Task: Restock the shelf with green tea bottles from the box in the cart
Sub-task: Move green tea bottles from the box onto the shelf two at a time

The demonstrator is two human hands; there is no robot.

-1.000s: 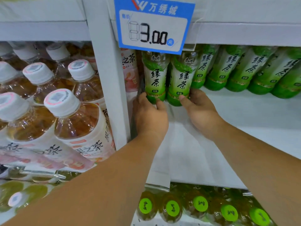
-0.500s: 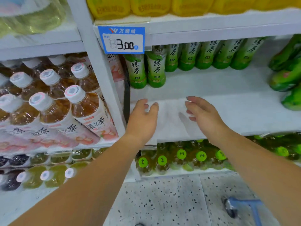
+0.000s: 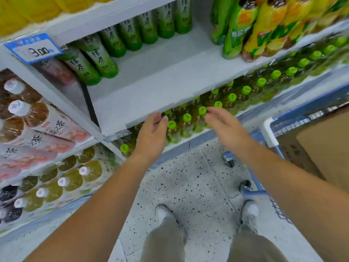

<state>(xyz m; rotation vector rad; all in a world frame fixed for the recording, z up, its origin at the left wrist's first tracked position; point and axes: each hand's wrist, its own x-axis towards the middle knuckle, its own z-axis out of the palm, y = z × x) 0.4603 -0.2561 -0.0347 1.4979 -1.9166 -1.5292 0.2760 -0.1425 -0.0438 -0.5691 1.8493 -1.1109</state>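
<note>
Your left hand (image 3: 151,135) and right hand (image 3: 224,127) hang before the shelf (image 3: 160,76) edge, grips loose, empty; green tea bottles (image 3: 105,59) stand behind.

The box (image 3: 326,148) in the cart (image 3: 269,129) runs off the picture's right edge, and its inside is out of sight. At the back edge of the shelf (image 3: 170,76), the green tea bottles (image 3: 130,35) lose their caps behind the upper shelf board (image 3: 105,16). The price tag (image 3: 33,48) is smeared. The yellow-labelled bottles (image 3: 264,25) at the shelf's right end are blurred. The left hand (image 3: 151,135) and right hand (image 3: 224,127) cover some of the green-capped bottles (image 3: 187,118) below.
</note>
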